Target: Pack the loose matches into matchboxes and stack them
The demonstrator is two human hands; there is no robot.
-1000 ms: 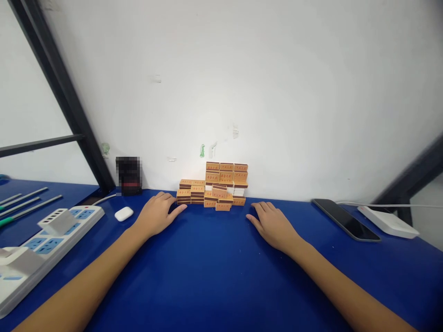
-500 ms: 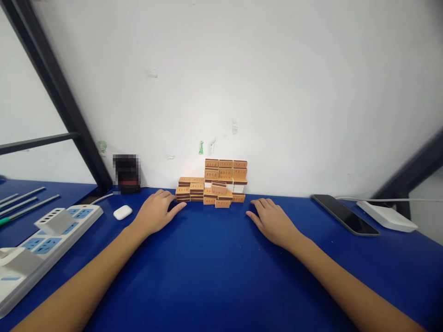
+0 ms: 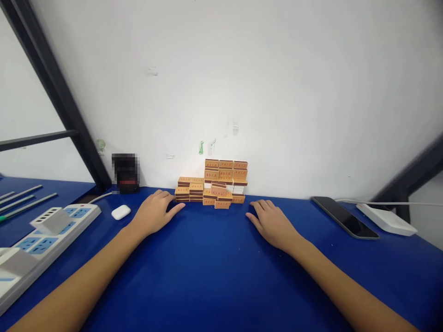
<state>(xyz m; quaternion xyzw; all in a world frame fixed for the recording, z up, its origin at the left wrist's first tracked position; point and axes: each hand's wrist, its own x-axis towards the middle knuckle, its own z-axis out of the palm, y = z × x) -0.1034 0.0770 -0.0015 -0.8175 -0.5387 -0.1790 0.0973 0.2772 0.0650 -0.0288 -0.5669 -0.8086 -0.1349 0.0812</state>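
Note:
Several small orange matchboxes with dark brown sides (image 3: 225,173) are stacked against the wall at the back of the blue table (image 3: 207,267). The stack is taller at its right part and lower at its left. My left hand (image 3: 155,212) lies palm down on the table beside the stack's left end, thumb apart from the fingers, holding nothing. To the right of the stack, with a small gap, my right hand (image 3: 272,221) rests palm down, its thumb spread and nothing in it.
On the left are a white power strip (image 3: 69,230) with plugs, a white earbud case (image 3: 121,212), a blurred dark object (image 3: 126,173) and thin rods (image 3: 32,205). A black phone (image 3: 346,217) and a white flat box (image 3: 387,220) lie on the right.
The view has shifted very slightly. Both hands and the matchboxes stay in the same places.

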